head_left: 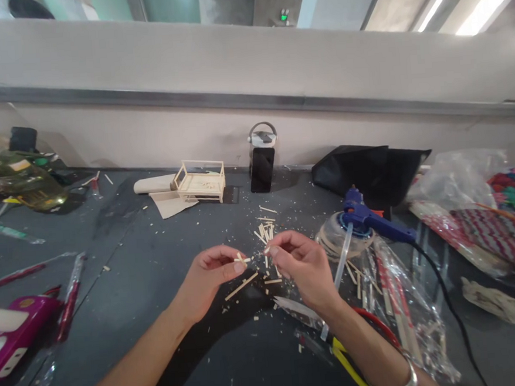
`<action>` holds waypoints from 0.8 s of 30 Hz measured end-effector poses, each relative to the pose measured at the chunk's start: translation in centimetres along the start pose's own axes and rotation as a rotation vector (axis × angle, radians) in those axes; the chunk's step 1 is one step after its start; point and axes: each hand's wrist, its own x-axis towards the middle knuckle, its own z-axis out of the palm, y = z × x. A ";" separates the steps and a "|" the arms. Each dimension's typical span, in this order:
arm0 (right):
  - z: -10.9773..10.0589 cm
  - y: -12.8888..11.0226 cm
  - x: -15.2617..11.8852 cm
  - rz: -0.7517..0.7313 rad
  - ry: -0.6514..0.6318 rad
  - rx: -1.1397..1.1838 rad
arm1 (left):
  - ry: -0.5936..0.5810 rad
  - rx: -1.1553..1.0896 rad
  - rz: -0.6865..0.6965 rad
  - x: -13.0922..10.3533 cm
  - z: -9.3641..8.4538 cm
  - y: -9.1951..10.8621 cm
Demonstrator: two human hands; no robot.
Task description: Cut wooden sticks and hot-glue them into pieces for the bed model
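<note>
Between the thumb and fingers of my left hand (206, 285) is a small piece made of short wooden sticks (241, 259). My right hand (304, 269) is pinched close by, with the pale end of a small wooden bit (267, 249) at its fingertips. A narrow gap separates the two hands. Loose wooden sticks (264, 232) and crumbs lie on the dark table (162, 341) around and behind my fingers. One longer stick (241, 286) rests below the hands. Farther back stands a small wooden frame model (201, 182) with thin rails.
A blue glue gun (374, 220) sits on a round clear container (326, 238), its cable trailing right. Pliers with red and yellow handles (346, 360) lie under my right forearm. A phone (263, 169) leans upright at the back. Plastic-wrapped sticks (397, 301) lie right; a magenta device (24, 327) lies left.
</note>
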 end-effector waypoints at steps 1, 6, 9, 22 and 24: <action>-0.2 -0.3 -0.2 -0.006 0.021 0.086 | -0.013 0.009 -0.013 -0.1 0.0 -0.1; -0.1 -1.0 -1.0 -0.125 0.017 0.303 | -0.030 0.041 -0.048 -0.1 0.3 -0.3; 0.2 -1.1 -1.1 -0.171 -0.011 0.212 | -0.025 0.041 -0.051 -0.1 0.4 -0.3; 0.7 -1.0 -1.3 -0.267 0.010 0.078 | -0.028 0.040 -0.029 -0.3 0.5 -0.4; 0.8 -1.0 -1.2 -0.276 0.015 0.072 | -0.030 0.041 -0.028 -0.2 0.5 -0.4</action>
